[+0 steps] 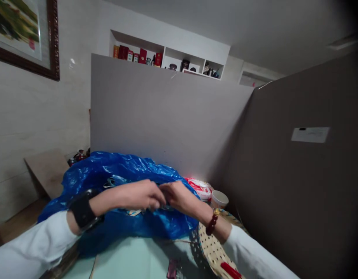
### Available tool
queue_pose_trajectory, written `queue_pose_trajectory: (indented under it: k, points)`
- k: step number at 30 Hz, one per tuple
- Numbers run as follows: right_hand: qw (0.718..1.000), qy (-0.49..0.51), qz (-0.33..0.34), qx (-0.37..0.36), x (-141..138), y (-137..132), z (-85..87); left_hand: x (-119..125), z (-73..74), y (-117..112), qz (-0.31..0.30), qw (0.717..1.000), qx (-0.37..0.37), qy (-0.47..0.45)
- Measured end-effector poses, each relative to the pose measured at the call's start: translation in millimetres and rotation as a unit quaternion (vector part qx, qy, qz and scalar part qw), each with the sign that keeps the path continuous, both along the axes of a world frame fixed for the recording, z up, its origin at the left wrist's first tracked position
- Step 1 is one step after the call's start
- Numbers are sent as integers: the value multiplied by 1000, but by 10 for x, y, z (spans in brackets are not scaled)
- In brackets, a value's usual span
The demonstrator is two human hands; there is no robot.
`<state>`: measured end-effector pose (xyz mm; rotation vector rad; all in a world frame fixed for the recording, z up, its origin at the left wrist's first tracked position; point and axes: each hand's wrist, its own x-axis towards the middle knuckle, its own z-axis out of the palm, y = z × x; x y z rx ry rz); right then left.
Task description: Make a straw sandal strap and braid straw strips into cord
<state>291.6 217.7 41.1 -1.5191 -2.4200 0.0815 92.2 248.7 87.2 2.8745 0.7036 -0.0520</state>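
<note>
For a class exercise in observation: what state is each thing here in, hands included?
Left hand: curled, grip unclear.
Right hand: curled, grip unclear.
Blue bag: open, crumpled, things inside.
Basket: bearing something red.
White tub: upright, uncovered.
Black wristband: worn.
Red bracelet: worn.
Framed picture: hung.

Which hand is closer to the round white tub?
Right. The right hand is nearer, to the picture's left of the tub; the left hand is farther left.

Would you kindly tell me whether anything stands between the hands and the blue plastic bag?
Nothing visible does: the left hand and right hand appear over the blue plastic bag. The woven basket stands off to the right.
</note>
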Motion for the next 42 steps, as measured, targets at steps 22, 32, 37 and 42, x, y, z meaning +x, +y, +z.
queue_pose_trajectory:
  k: [22, 32, 37, 42]
  points:
    - [973, -197, -69, 101, 77, 276, -466, 42, -1083, 953, 227, 948, 212, -68]
    - [969, -202, -93, 109, -75, 256, -650, 208, -1301, 457, 92, 976, 165, -107]
    - [985, -120, -75, 102, 5, 157, -572, 193, -1502, 509, 133, 968, 177, -116]
    - [995, 42, -34, 86, 183, 54, -500, 138, -1535, 754, 164, 959, 191, -132]
